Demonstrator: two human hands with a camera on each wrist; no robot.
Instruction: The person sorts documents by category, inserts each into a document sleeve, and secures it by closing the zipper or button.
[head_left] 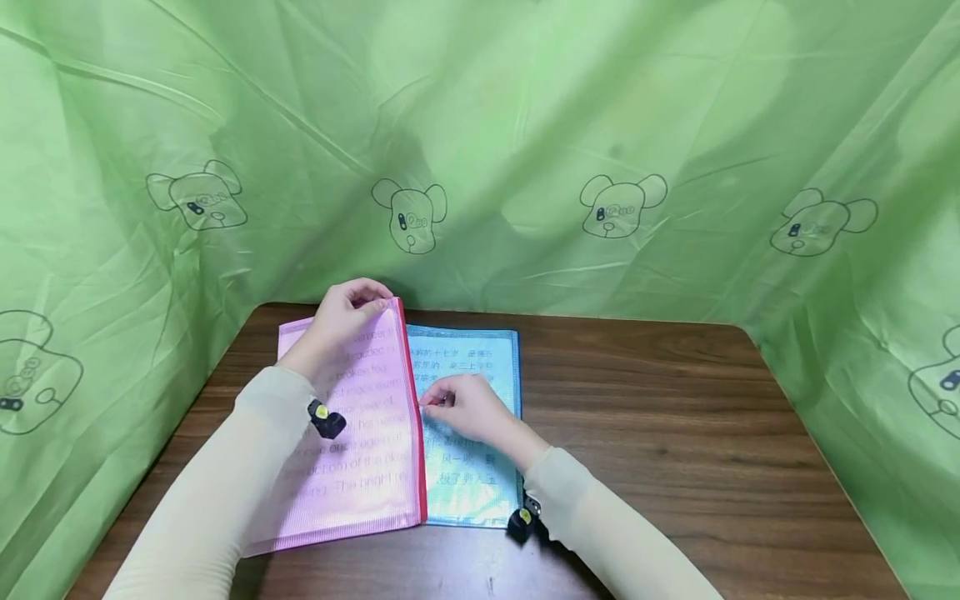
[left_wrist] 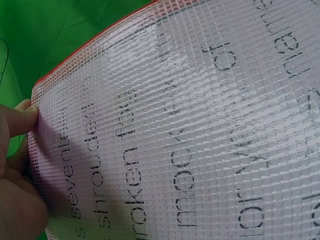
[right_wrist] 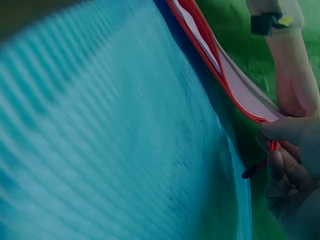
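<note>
A pink mesh zip document pouch [head_left: 360, 450] with printed English text showing through is tilted up along its red zip edge [head_left: 412, 400]. My left hand [head_left: 347, 315] pinches its top corner near the end of the zip. Partway down that edge, my right hand [head_left: 467, 407] pinches the red cord zip pull [right_wrist: 273, 145], which ends in a dark tip. In the right wrist view the red zip tapes stand apart over one stretch, and something white shows between them. Under the pink pouch lies a blue mesh pouch [head_left: 472, 492] holding a sheet with Chinese text, its left part hidden.
The pouches are on a dark brown wooden table [head_left: 645, 417]. A green curtain [head_left: 510, 100] with bear-head drawings hangs behind the table and along both sides.
</note>
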